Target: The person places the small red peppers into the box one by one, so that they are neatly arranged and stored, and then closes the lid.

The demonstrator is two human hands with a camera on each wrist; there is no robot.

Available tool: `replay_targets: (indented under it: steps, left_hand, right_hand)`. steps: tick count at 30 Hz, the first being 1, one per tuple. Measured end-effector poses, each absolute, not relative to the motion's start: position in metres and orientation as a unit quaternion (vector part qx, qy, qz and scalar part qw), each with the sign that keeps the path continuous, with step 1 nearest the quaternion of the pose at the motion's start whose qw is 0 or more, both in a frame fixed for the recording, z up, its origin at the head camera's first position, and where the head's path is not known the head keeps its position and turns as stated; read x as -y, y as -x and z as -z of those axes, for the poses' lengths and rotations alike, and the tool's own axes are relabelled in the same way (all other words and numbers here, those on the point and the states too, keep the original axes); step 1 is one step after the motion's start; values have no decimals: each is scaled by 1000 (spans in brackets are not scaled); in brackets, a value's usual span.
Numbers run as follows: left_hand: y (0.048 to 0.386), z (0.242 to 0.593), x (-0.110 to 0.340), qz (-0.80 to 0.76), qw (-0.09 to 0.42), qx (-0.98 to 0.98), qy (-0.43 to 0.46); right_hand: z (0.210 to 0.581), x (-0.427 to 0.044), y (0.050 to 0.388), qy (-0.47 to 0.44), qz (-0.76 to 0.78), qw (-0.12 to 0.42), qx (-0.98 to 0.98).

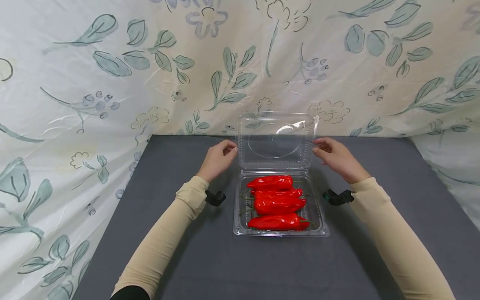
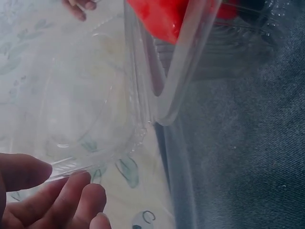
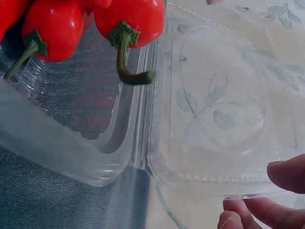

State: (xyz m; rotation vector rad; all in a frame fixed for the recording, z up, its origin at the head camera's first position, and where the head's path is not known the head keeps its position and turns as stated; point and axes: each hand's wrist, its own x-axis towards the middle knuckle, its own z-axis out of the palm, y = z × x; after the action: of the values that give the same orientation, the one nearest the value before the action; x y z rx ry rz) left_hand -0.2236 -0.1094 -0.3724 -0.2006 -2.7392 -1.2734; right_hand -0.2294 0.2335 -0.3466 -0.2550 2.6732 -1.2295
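In the head view, a clear plastic clamshell container (image 1: 241, 227) sits on the table with its hinged lid (image 1: 275, 143) raised at the back. Several glossy red peppers (image 1: 279, 205) lie side by side in its base, green stems showing. My left hand (image 1: 218, 160) pinches the lid's left edge between thumb and fingers, as the left wrist view shows, thumb (image 2: 26, 171) on one side. At the opposite edge, my right hand (image 1: 339, 160) holds the lid, its fingers (image 3: 267, 210) below the rim in the right wrist view. A curved pepper stem (image 3: 125, 62) appears there close up.
A dark grey cloth covers the table (image 1: 277, 266). Behind it and along the sides hangs a pale curtain (image 1: 210, 62) with leaf and flower prints. Black straps (image 1: 215, 198) with cameras are at both wrists.
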Motion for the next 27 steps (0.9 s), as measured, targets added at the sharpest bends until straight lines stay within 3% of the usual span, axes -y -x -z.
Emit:
replay_targets:
  steps: [14,27]
  left_hand:
    - [212,350,110,421,86,898,98]
    - [176,341,111,413,134,887,160]
  right_hand:
    - [321,-229,209,64,404,35,-912]
    - [315,-237,173,77,408,-10,-910]
